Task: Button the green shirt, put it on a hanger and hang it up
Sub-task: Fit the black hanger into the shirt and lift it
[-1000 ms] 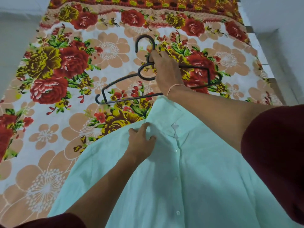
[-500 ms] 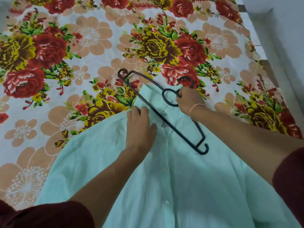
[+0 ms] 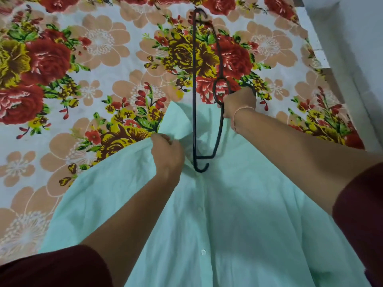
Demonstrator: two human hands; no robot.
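Observation:
The pale green shirt (image 3: 238,214) lies front up on the bed, its placket closed with white buttons down the middle. My left hand (image 3: 167,154) pinches the fabric at the left of the collar and lifts it. My right hand (image 3: 238,102) grips the black hanger (image 3: 194,90) at its hook. The hanger stands on end, one arm tip down at the collar opening, the other pointing away over the bedsheet.
A floral bedsheet (image 3: 93,69) with red, yellow and peach flowers covers the bed. The bed's right edge (image 3: 323,65) runs along a pale wall (image 3: 362,38). My dark red sleeves frame the bottom corners.
My right hand swung the hanger from a diagonal lie over the collar to an end-on position, lower tip at the neck opening. My left hand went from flat on the shirt to pinching the collar fabric.

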